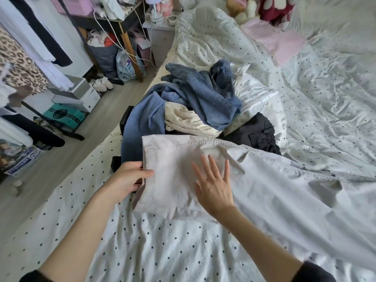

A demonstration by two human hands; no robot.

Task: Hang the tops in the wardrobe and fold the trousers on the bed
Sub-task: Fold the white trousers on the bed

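Observation:
Light grey trousers [274, 190] lie spread across the dotted bed sheet [162, 251], running from the middle to the right. My left hand [130, 178] grips their left edge, thumb on top of the cloth. My right hand [213, 184] lies flat on the cloth with its fingers spread. Behind the trousers is a heap of blue jeans [195, 96], a cream garment [185, 119] and a black garment [256, 131].
Hanging clothes, one with a leopard print [18, 64], fill the left edge over shoe boxes [79, 94] on the wooden floor. A cluttered desk [114, 23] stands at the back left. A pink garment [278, 39] and soft toys [254, 9] lie at the bed's far end.

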